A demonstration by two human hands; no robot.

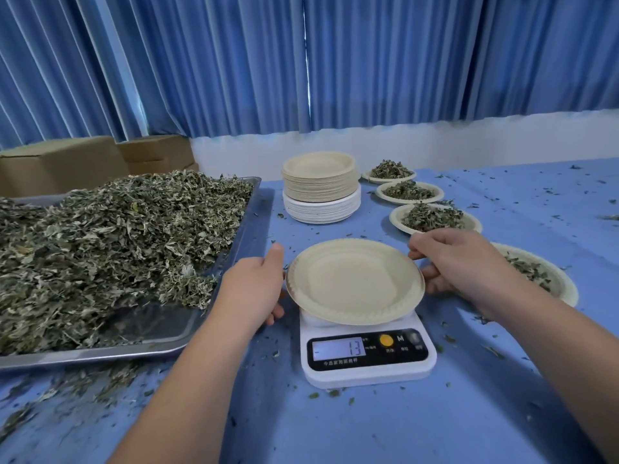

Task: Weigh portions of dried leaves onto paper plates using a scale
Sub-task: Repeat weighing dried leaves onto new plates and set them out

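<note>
A table covered in blue cloth point(402, 423), strewn with leaf crumbs, is set before pleated blue curtains point(402, 61) and a white wall strip point(301, 149). Cardboard boxes point(63, 162) are seen behind and left of the scale point(368, 370). A metal tray point(100, 358) heaped with dried leaves point(100, 236) lies just left of it. A stack of plates point(320, 189) stands behind the scale, and filled plates point(432, 217) are lined up to its right. On the scale an empty plate point(355, 279) is held: its left rim is cupped by the left hand point(254, 286), fingertips curled beneath, and its right rim is pinched by the right hand point(462, 262). "13" is shown on the display point(339, 349); "M" is printed beside a yellow button.
</note>
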